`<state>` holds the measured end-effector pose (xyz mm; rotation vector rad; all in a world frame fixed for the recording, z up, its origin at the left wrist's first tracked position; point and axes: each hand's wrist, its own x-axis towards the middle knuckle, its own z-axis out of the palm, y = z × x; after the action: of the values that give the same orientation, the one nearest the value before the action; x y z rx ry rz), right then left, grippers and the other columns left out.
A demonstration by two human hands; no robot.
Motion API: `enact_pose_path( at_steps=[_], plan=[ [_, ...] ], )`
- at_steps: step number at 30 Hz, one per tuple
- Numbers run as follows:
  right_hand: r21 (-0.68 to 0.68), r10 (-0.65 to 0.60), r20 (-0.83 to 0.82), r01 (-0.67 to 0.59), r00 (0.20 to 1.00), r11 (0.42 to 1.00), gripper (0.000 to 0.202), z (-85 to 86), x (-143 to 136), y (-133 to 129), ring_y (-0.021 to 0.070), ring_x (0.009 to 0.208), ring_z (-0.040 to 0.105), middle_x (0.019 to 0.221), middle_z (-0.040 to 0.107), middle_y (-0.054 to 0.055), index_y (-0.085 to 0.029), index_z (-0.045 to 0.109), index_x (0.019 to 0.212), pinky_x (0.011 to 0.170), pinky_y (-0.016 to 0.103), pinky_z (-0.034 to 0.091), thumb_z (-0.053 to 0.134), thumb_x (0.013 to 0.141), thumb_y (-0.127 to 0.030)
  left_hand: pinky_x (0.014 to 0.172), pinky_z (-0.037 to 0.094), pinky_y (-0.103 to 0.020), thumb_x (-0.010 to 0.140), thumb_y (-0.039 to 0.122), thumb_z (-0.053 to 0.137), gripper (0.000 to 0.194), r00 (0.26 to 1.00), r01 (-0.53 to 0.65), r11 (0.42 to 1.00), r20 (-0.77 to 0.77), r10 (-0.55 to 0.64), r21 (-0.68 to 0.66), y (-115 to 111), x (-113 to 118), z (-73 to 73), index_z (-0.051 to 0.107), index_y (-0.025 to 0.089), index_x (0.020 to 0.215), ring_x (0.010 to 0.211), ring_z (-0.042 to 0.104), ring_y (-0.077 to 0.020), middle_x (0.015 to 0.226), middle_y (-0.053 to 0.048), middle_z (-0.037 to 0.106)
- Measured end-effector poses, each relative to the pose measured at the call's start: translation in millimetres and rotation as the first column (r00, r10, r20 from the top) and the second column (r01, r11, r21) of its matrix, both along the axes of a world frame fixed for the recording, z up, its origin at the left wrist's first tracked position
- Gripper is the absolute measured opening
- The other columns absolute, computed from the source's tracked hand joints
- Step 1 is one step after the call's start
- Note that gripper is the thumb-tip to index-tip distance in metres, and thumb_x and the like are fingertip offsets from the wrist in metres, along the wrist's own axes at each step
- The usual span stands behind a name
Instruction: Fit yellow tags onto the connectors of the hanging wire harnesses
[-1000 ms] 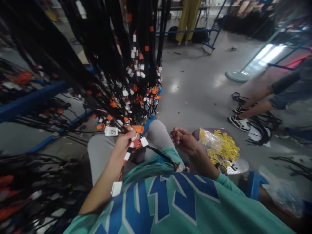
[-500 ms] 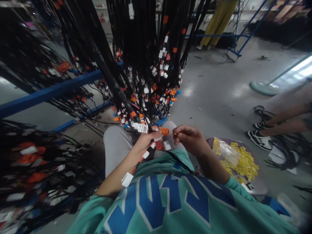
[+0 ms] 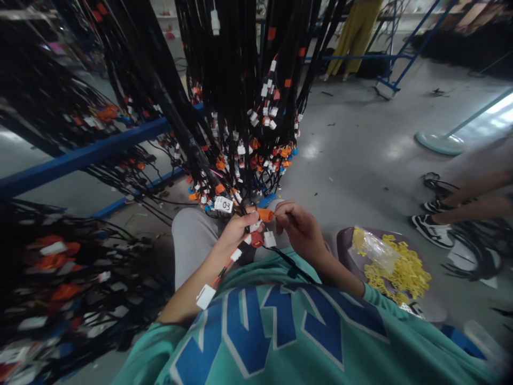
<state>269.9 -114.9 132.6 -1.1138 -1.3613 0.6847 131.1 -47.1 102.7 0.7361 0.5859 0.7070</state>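
My left hand is closed around an orange connector on a wire harness, its open end facing right. Below it dangle a red connector and a white connector. Another white connector hangs on orange and black wires beside my left forearm. A white label marked 03 sits just past the left hand. My right hand is pinched at the mouth of the orange connector; the small yellow clip in its fingertips is mostly hidden now.
Black harness bundles with several coloured connectors hang ahead from a blue rail. At my right, a grey tub holds yellow clips and a plastic bag. Another person's legs are at far right.
My right hand has moved left with the small yellow clip, up to the orange connector's end. The left hand has shifted slightly left, and the label has turned.
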Motion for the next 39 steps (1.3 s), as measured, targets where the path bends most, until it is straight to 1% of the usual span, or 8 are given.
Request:
enact_pose_path(
  at_steps=[7,10,14,18,27,31,34,39],
  plan=[
    [-0.074,0.04,-0.081,-0.046,0.996,0.996,0.019,-8.6,0,-1,0.01,0.049,0.053,0.056,0.054,-0.005,-0.02,0.053,0.085,0.053,0.024,0.043,0.046,0.09,-0.037,0.037,0.035,-0.02,0.051,0.037,0.076,0.032,1.0,0.003,1.0,0.02,-0.003,0.007,1,0,-3.0,0.056,0.013,0.06,0.037,0.047,-0.0098,0.042,0.001,0.052],
    [-0.015,0.019,-0.029,-0.02,0.999,1.0,0.019,-9.5,-1,0,0.0095,0.051,0.051,0.063,0.054,-0.003,-0.021,0.053,0.083,0.055,0.025,0.043,0.045,0.091,-0.035,0.037,0.035,-0.02,0.05,0.038,0.076,0.033,1.0,0.0,1.0,0.014,0.0,0.013,1,1,-2.1,0.056,0.013,0.059,0.037,0.048,-0.0099,0.042,0.001,0.052],
    [0.097,-0.05,0.076,0.042,0.996,0.994,0.019,-9.2,-3,2,0.0128,0.068,0.052,0.078,0.055,0.002,-0.021,0.054,0.079,0.063,0.028,0.043,0.045,0.091,-0.034,0.036,0.035,-0.02,0.052,0.04,0.076,0.034,1.0,-0.007,1.0,0.005,0.007,0.009,0,1,-1.5,0.055,0.014,0.058,0.036,0.047,-0.0098,0.043,0.001,0.053],
    [0.122,-0.066,0.096,0.055,0.993,0.991,0.02,-10.4,-6,6,0.0148,0.077,0.053,0.078,0.053,0.002,-0.022,0.054,0.079,0.071,0.03,0.043,0.045,0.091,-0.035,0.035,0.034,-0.02,0.05,0.041,0.076,0.036,1.0,-0.024,1.0,-0.017,0.024,-0.006,-1,1,-0.9,0.056,0.013,0.058,0.035,0.046,-0.0093,0.041,0.001,0.052],
    [0.023,-0.017,-0.075,0.019,0.997,1.0,0.019,-15.6,-11,5,0.0146,0.074,0.05,0.076,0.049,0.001,-0.022,0.053,0.076,0.066,0.029,0.041,0.046,0.089,-0.034,0.034,0.034,-0.019,0.052,0.041,0.075,0.035,0.998,0.01,1.0,-0.055,-0.009,0.012,-1,3,1.6,0.059,0.012,0.064,0.034,0.044,-0.0084,0.042,0.001,0.052],
    [0.066,-0.012,-0.167,0.024,0.986,0.998,0.012,-16.2,-15,4,0.0126,0.069,0.049,0.075,0.049,-0.001,-0.023,0.051,0.078,0.063,0.026,0.041,0.05,0.087,-0.03,0.034,0.035,-0.019,0.051,0.041,0.076,0.035,0.999,-0.002,1.0,-0.054,0.003,0.002,-4,3,5.0,0.057,0.013,0.06,0.033,0.044,-0.0085,0.041,0.002,0.052],
    [0.061,0.045,-0.279,-0.029,0.959,0.998,0.007,-15.9,-18,4,0.0103,0.058,0.046,0.071,0.048,-0.003,-0.024,0.047,0.085,0.055,0.023,0.04,0.052,0.086,-0.03,0.032,0.033,-0.019,0.049,0.041,0.078,0.037,0.999,-0.007,1.0,-0.039,0.006,-0.022,-6,3,7.2,0.058,0.012,0.062,0.032,0.043,-0.0081,0.04,0.002,0.052],
    [-0.073,0.04,-0.221,-0.057,0.974,0.996,0.014,-12.6,-14,2,0.0096,0.058,0.047,0.073,0.049,-0.002,-0.022,0.052,0.09,0.055,0.024,0.042,0.054,0.084,-0.035,0.033,0.033,-0.018,0.046,0.043,0.079,0.04,0.998,-0.032,0.999,-0.062,0.031,-0.009,-6,2,5.9,0.06,0.011,0.063,0.033,0.043,-0.008,0.039,0.002,0.051]
  ],
)
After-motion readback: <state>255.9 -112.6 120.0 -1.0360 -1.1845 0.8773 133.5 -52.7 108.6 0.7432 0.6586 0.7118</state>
